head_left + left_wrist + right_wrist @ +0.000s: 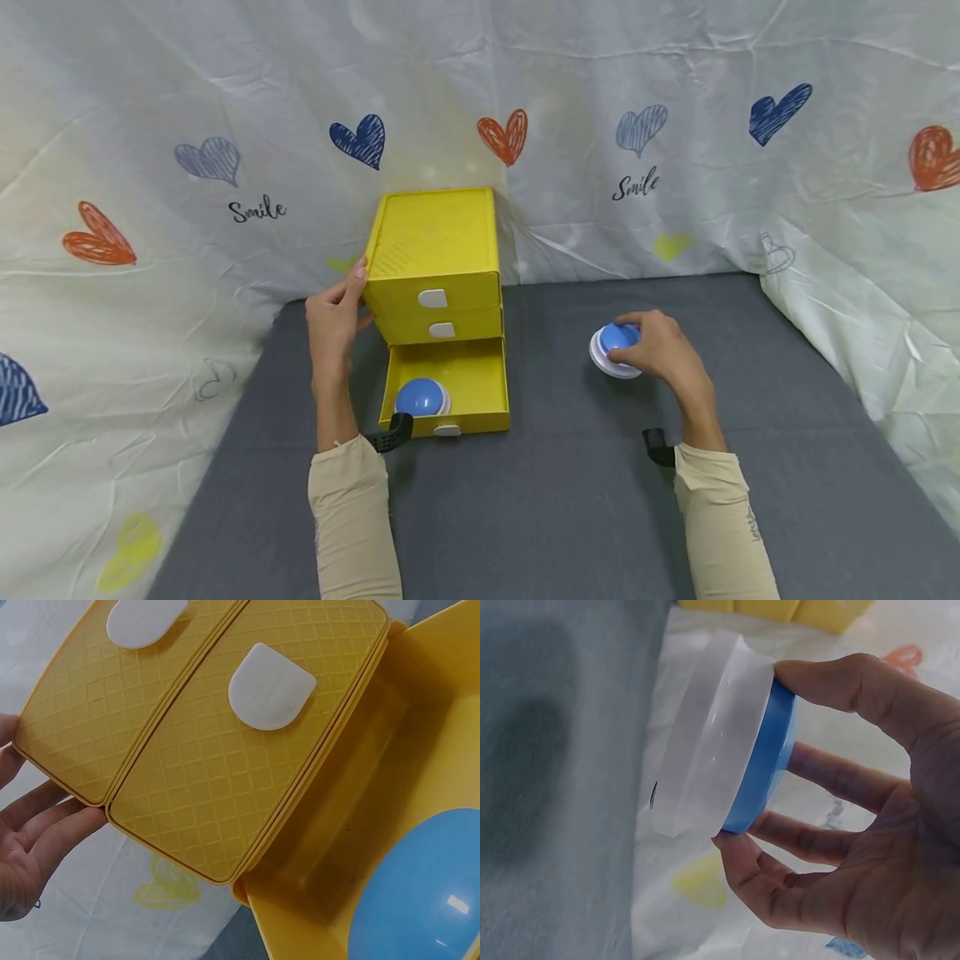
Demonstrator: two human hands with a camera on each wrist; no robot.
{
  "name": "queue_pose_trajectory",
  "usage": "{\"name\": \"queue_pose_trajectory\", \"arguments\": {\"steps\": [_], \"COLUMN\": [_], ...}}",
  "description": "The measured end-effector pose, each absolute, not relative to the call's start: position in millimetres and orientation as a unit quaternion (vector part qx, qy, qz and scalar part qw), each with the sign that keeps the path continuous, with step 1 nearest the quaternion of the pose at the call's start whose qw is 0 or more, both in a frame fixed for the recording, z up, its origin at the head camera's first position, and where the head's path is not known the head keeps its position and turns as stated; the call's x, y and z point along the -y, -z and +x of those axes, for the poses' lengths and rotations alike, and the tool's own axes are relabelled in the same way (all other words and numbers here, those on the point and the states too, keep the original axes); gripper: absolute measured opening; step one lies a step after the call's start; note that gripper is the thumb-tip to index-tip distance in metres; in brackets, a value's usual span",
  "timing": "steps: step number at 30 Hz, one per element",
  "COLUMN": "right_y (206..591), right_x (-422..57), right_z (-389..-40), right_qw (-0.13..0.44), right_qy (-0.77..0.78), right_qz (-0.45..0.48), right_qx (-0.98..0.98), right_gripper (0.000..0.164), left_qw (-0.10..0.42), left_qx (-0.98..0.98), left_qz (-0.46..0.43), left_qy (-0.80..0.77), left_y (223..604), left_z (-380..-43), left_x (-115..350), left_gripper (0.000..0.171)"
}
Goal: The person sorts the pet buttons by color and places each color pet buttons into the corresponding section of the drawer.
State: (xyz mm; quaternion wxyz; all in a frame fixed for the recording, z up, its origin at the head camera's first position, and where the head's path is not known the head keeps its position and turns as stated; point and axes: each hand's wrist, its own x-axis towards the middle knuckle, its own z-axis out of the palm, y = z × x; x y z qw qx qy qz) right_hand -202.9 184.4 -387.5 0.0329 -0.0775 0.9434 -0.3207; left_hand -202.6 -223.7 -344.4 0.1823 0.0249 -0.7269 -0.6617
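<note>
A small yellow drawer cabinet (435,242) stands at the back, with its bottom drawer (480,392) pulled out. Inside that drawer lies a push button with a blue dome (420,397) and a white base. My left hand (333,321) touches the cabinet's left side near the upper front corner; in the left wrist view its fairly straight fingers (64,829) meet the drawer edges. To the right of the cabinet, my right hand (660,346) grips a second blue and white push button (720,750) between thumb and fingers, raised above the table, dome towards the palm.
Dark grey cloth covers the table (540,517). A white sheet (570,225) printed with hearts hangs behind and at both sides. White tabs (441,330) mark the drawer fronts; the upper two drawers are closed. Black wrist mounts (658,447) stick out from the forearms.
</note>
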Motion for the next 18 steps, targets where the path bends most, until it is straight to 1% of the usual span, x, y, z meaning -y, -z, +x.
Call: {"name": "queue_pose_trajectory", "arguments": {"steps": [4, 10, 18], "right_y": [382, 377, 376], "right_x": [-173, -155, -136], "right_z": [-201, -200, -200], "right_qw": [0.027, 0.037, 0.041], "right_qy": [0.32, 0.326, 0.333], "right_qz": [-0.094, -0.117, -0.146], "right_qx": [-0.942, -0.937, -0.931], "right_gripper": [0.054, 0.055, 0.052], "left_qw": [0.181, 0.184, 0.183], "left_qx": [0.725, 0.733, 0.734], "left_qz": [0.025, 0.029, 0.032], "left_qy": [0.665, 0.654, 0.654], "left_y": [344, 343, 344], "left_z": [-203, -203, -202], "left_x": [225, 226, 225], "left_gripper": [0.039, 0.041, 0.041]}}
